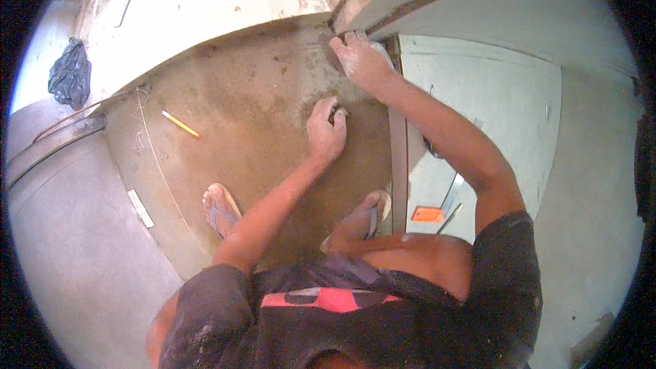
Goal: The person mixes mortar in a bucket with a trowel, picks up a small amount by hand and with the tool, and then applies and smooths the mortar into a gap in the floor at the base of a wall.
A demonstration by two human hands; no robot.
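Note:
My right hand [365,68], dusted with white powder, reaches to the foot of the wooden frame [355,7]. Its fingers are curled, and whatever they hold is hidden. Just below and to the left, over the brown floor [232,102], hangs my left hand [326,133]. Its fingers bend in toward the thumb around a small dark spot that I cannot make out. To the right of my right forearm lies a white panel [488,96]. A try square with an orange handle [427,214] and a metal blade rests on it, beside a thin dark stick-like tool [449,219].
A yellow pencil [181,124] and a loose pale string [157,157] lie on the floor at left. Farther left are a small white strip [141,208] and a black plastic bag [70,74]. My sandalled feet [220,210] stand close by. A grey wall [499,10] rises at right.

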